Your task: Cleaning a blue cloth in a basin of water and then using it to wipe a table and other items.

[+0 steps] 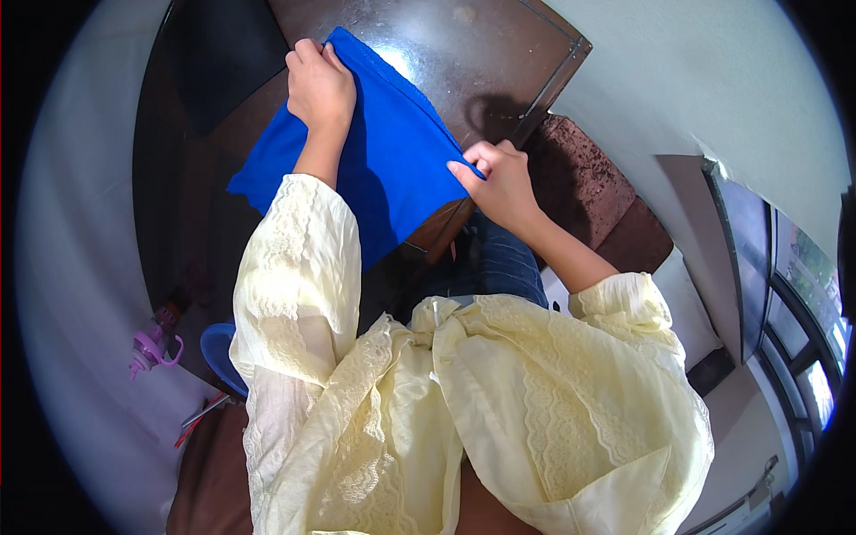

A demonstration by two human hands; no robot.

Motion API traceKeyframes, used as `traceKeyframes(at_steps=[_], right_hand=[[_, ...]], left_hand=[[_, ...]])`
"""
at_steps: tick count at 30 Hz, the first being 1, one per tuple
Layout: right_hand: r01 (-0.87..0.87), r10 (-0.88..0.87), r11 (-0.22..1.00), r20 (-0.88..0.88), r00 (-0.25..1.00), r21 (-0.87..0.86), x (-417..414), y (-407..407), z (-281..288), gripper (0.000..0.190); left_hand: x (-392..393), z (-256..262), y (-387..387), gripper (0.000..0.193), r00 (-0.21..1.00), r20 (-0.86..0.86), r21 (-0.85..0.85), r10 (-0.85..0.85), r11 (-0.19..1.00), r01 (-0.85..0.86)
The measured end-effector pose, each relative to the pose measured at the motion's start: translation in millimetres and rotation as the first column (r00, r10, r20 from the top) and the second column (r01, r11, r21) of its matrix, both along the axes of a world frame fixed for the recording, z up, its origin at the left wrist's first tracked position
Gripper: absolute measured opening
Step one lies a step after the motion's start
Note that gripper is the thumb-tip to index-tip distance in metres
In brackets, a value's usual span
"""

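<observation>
A bright blue piece of cloth [401, 154] with a stitched hem along its far edge is stretched between both hands over the dark wooden table [461, 60]. My left hand [322, 83] grips its far left corner, fingers curled over the hem. At the near right end of that hem, my right hand [498, 177] pinches the corner between thumb and fingers. The near part of the cloth hangs past the table's front edge towards my lap. My left sleeve hides some of its lower left side.
A black flat item [221, 60] lies on the table's far left. Near the left wall are a purple bottle [152, 348] and a blue plastic object [224, 354], partly hidden. A reddish-brown padded seat [588, 180] stands right of the table. Windows [796, 314] are at far right.
</observation>
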State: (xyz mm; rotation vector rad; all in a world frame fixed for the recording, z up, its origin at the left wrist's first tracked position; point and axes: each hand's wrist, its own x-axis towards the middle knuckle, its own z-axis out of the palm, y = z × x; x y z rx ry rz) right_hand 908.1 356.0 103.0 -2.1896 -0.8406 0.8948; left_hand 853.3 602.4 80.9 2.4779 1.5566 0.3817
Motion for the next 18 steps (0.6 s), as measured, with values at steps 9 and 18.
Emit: traceKeyframes(at_steps=[9,18], right_hand=[[-0.263,0.126,0.928,0.442,0.888,0.263,-5,3,31,0.014],[0.026,-0.053,0.996,0.315,0.948,0.088,-3,-14,-1,0.014]], left_hand=[[1,-14,-2,0.021,1.000,-0.004,0.112,0.028,0.993,-0.027],[4,-18,-5,0.021,0.999,0.034,0.163,0.034,0.986,-0.039]])
